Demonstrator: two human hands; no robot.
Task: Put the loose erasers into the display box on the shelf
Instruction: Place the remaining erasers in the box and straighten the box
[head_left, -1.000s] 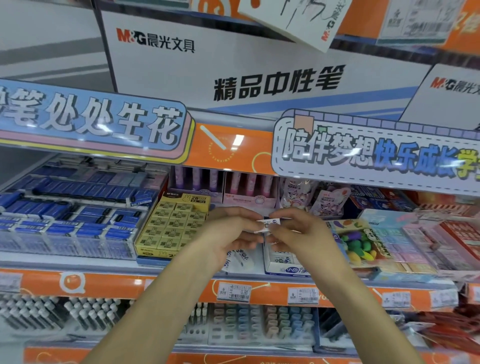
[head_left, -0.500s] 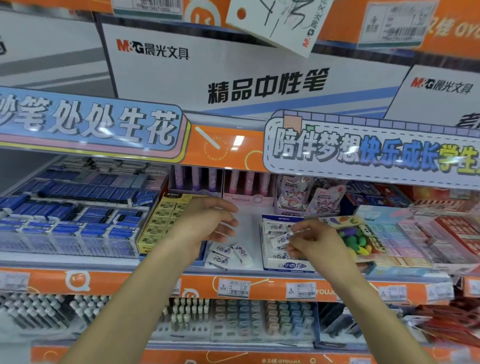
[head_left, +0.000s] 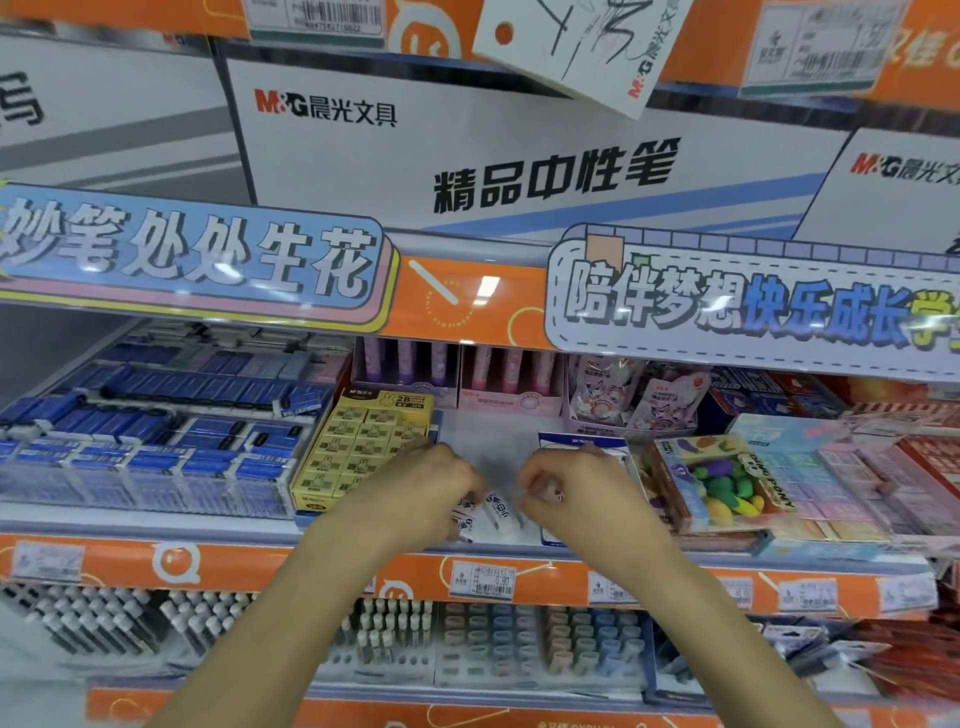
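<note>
Two or three loose white erasers with blue print lie on the white shelf floor, near its front edge. My left hand is down on them, its fingers curled over the leftmost eraser. The white and blue display box stands just to their right, and only its back edge shows. My right hand hovers over the box with its fingers bent. A small pale bit shows at its fingertips, too blurred to identify.
A yellow box of 2B erasers stands close on the left, and a box of colourful shaped erasers on the right. Pink and purple boxes stand behind. The orange shelf lip carries price tags. The shelf below holds pens.
My left hand has dropped from above onto the loose erasers. My right hand has shifted left over the display box. One second ago both hands held one eraser between them.
</note>
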